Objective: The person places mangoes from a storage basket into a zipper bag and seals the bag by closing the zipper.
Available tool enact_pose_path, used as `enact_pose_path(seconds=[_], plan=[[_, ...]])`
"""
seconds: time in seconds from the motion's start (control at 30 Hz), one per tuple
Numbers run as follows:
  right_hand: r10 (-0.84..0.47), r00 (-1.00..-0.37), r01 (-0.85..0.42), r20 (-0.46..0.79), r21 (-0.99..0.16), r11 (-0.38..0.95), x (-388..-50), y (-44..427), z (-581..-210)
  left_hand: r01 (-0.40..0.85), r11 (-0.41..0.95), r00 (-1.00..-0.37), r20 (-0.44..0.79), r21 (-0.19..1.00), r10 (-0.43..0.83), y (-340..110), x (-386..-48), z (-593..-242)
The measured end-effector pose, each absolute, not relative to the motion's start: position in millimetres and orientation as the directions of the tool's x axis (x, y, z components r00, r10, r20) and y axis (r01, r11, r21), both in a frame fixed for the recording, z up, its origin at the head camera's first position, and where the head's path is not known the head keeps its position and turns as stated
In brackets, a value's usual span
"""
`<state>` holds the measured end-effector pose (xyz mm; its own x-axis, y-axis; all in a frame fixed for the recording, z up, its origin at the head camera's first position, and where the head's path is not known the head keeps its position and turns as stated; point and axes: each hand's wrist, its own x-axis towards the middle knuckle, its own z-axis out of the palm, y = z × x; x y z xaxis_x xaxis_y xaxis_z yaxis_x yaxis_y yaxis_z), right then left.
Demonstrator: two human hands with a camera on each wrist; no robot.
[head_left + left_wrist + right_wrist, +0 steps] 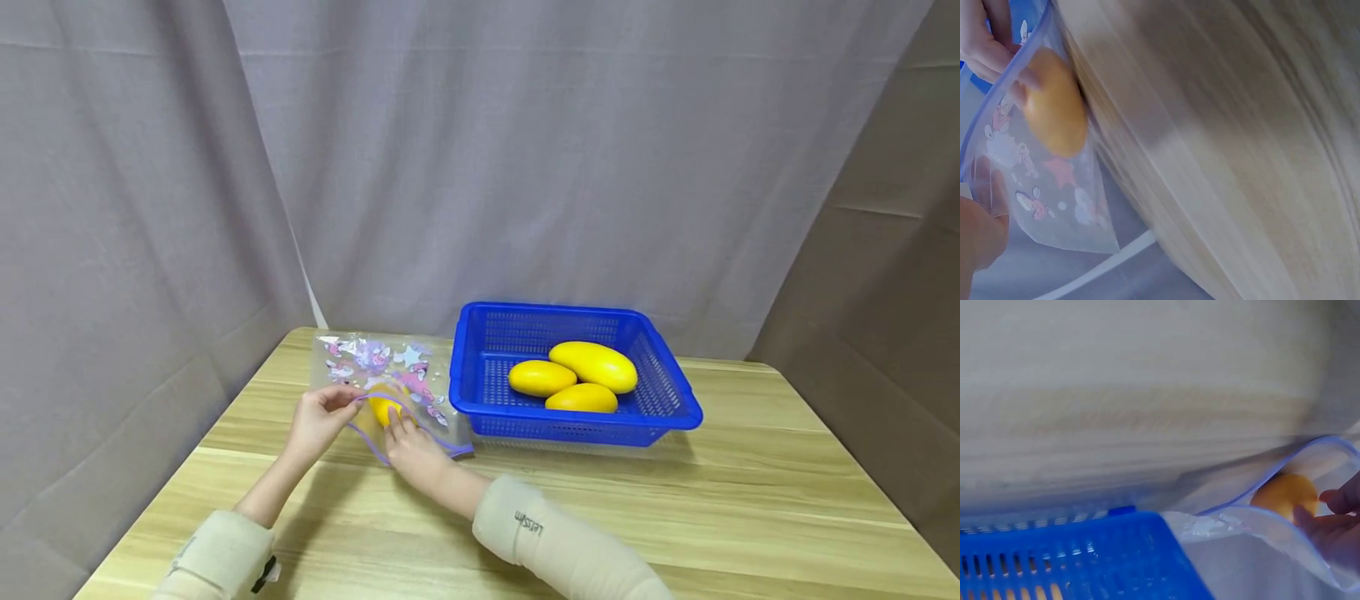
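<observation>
Wood table, blue basket with three yellow fruits. Left of basket: left hand pinches clear bag rim; right hand, fingers apart, touches bagged fruit.

Bright head view; duller, blurry wrist views

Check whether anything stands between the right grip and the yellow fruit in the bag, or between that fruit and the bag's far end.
Nothing visible does. The right grip touches the yellow fruit just inside the open mouth of the clear bag, and beyond the fruit only printed film shows.
</observation>
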<state>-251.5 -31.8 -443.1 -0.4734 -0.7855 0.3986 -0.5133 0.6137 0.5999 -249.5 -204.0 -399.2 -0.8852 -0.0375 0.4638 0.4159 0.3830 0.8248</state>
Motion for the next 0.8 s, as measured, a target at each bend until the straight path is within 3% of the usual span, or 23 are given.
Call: enact_pose_path(seconds=[0.17, 0.3, 0.5, 0.8], plan=[[-0.7, -0.592, -0.508, 0.4, 0.489, 0.709, -252.1, -41.1, -444.9, 0.436, 0.384, -0.877, 0.48, 0.814, -0.022, -200.8, -250.5, -396.2], [-0.657, -0.687, -0.56, 0.311, 0.349, 0.751, -249.8, -44.7, -445.0, 0.424, 0.362, -0.884, 0.466, 0.83, -0.033, -201.0, -248.6, -396.6], [-0.701, -0.687, -0.683, 0.191, 0.159, 0.713, -240.2, -38.2, -445.2, 0.388, 0.396, -0.892, 0.447, 0.832, -0.066, -201.1, -247.1, -399.3], [-0.689, -0.684, -0.708, 0.238, 0.012, 0.707, -230.4, -24.4, -431.3, 0.412, 0.388, -0.882, 0.468, 0.824, -0.056, -201.0, -250.6, -394.8]])
